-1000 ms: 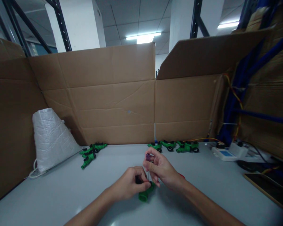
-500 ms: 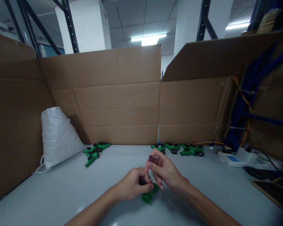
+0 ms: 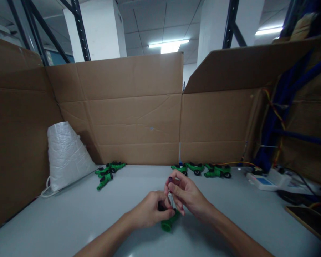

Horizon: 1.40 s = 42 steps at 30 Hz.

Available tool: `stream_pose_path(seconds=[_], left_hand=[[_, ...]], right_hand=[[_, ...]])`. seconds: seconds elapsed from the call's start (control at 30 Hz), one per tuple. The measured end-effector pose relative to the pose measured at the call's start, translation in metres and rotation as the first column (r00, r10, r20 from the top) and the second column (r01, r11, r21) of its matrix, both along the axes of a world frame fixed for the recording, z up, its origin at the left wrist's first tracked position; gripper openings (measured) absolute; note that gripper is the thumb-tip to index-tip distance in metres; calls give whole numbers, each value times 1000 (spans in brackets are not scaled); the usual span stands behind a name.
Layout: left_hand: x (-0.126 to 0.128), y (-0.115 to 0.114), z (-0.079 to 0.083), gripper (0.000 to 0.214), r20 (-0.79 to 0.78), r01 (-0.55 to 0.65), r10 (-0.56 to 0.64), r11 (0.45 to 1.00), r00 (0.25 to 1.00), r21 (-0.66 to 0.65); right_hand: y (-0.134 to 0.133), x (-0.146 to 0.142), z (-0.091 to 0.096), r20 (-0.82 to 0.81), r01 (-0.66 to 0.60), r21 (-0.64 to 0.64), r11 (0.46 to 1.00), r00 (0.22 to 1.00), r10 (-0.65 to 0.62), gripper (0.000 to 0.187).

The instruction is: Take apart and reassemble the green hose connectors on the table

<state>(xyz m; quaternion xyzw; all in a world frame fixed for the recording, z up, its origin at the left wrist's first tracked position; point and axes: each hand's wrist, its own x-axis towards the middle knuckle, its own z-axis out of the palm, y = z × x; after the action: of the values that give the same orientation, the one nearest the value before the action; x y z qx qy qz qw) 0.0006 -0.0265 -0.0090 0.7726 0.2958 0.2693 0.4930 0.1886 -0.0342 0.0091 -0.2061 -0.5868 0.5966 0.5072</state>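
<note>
My right hand (image 3: pixel 189 192) is closed around a small screwdriver (image 3: pixel 170 179) with a dark purple handle. Its thin shaft points down between my two hands onto a green toy piece (image 3: pixel 167 225), with the tip hidden by fingers. My left hand (image 3: pixel 153 210) pinches this green piece from the left side and steadies it near the table's front. The piece has a round, flared end facing me; a dark part under my left fingers is mostly covered.
Several green toy vehicles (image 3: pixel 216 171) with black wheels stand at the back right. More green toy pieces (image 3: pixel 105 180) lie at the back left, beside a white drawstring bag (image 3: pixel 66 157). Cardboard walls (image 3: pixel 133 121) enclose the table. A power strip (image 3: pixel 263 181) and cables sit far right.
Both hands stay nearly in place, with the screwdriver handle shifted very slightly. A bit of red beside my right wrist has gone out of sight.
</note>
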Motion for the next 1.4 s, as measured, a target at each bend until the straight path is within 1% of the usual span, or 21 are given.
stream_pose_path(seconds=[0.17,0.37,0.53,0.63,0.77,0.93,1.0,1.17,1.27,1.4], left_hand=[[0,-1,3,43,8,15,-15,1000,1000,-11],[-1,0,-3,44,48,21,-21,1000,999,3],[-2,2,-7,44,34,8,-9,1000,999,23],[-1,2,-4,44,18,12,-13,1000,1000,20],[0,-1,3,45,-3,16,-16,1000,1000,-13],[0,-2,7,45,-29,3,-4,1000,1000,-30],[-1,-1,6,44,-37,7,-8,1000,999,-21],[-4,3,1,42,-70,42,-42,999,997,4],[-4,6,-3,40,-64,56,-55,998,996,25],[-4,8,-7,41,-42,62,-62,998,997,7]], right_hand=[[0,-3,-5,-5,20,-15,1000,1000,-20,49],[-2,-1,1,-2,-29,-43,999,1000,28,43],[0,0,-3,49,-1,10,1000,999,0,40],[0,-2,-6,39,17,15,1000,999,-17,42],[-3,-3,-3,27,46,-1,999,999,-46,49],[-7,0,5,13,-8,-40,999,1000,8,45],[-8,2,7,27,-12,-32,999,1000,12,45],[-9,1,7,50,36,7,999,998,-36,41],[-9,-1,7,35,56,21,998,998,-57,46],[-8,1,5,60,88,5,996,994,-89,51]])
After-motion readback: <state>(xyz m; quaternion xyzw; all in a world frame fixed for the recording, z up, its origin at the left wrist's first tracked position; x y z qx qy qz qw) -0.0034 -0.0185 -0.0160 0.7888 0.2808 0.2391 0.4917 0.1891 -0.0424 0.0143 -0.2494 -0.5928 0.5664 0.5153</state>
